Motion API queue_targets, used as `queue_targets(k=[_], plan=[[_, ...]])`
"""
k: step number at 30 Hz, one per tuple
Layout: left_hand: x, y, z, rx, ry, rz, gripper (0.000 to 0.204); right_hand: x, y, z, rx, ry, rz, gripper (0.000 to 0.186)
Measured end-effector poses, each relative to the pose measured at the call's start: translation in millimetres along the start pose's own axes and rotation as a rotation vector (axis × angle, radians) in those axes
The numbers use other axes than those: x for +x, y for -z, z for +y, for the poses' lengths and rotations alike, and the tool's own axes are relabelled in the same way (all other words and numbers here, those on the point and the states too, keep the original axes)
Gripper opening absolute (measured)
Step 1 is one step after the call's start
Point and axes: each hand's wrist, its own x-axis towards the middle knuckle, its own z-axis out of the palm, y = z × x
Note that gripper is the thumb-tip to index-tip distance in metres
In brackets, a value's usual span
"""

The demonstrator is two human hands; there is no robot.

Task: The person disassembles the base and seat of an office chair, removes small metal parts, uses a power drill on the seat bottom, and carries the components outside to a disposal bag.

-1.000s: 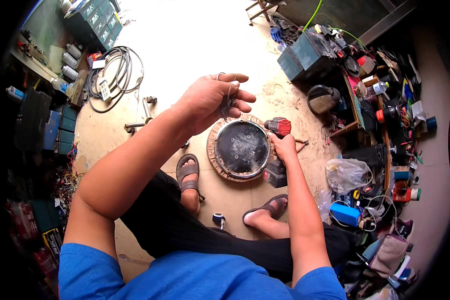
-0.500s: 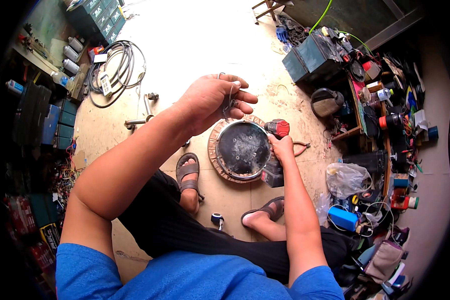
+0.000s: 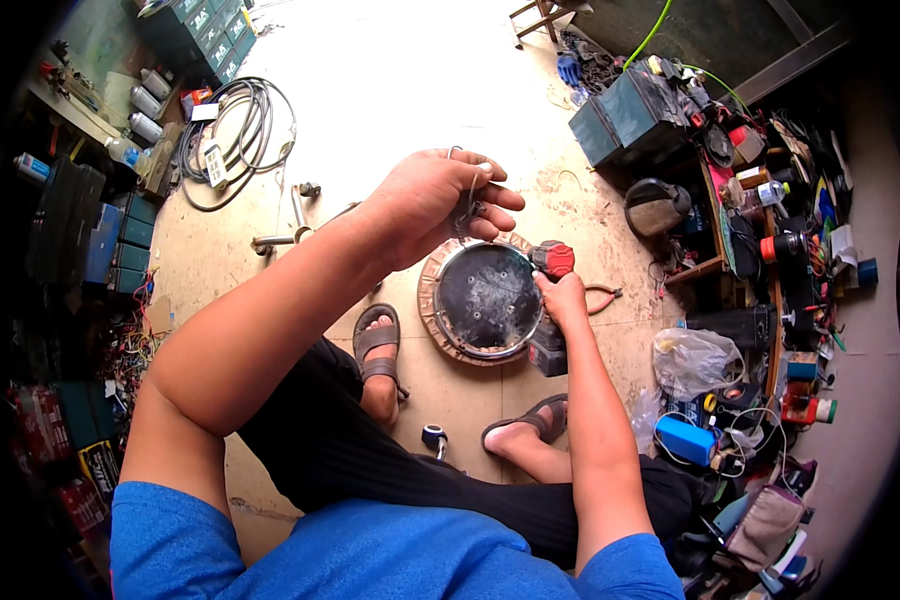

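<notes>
My left hand [image 3: 440, 200] is raised in the middle, fingers curled loosely round small dark metal pieces [image 3: 467, 212] with a thin wire loop; what exactly they are is unclear. My right hand [image 3: 560, 300] grips a red-and-black cordless drill [image 3: 555, 257] at the right edge of a round seat-like piece lying on the floor. This piece has a black metal disc [image 3: 490, 300] with a shiny ring and several small holes, inside a wrinkled brown padded rim [image 3: 433, 315]. Orange-handled pliers [image 3: 602, 296] lie just right of the drill.
Chrome chair-base parts [image 3: 270, 243] and coiled cable [image 3: 235, 180] lie at left, beside tool cases [image 3: 100, 240]. Green-grey boxes [image 3: 615, 120], a plastic bag [image 3: 690, 365], a blue battery pack [image 3: 685, 438] and cluttered wooden shelving [image 3: 715, 200] line the right. My sandalled feet [image 3: 378, 355] rest near the round piece.
The view has shifted slightly. My left hand has moved a little to the right with the metal pieces in it. My right hand stays on the drill beside the round piece.
</notes>
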Motion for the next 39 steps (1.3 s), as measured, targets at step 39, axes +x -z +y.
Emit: queue_targets(k=[39], plan=[[1,1,-6,0.074,-0.069,-0.003,0.026,42,16,-24,0.081,-0.103,-0.123,0.030]])
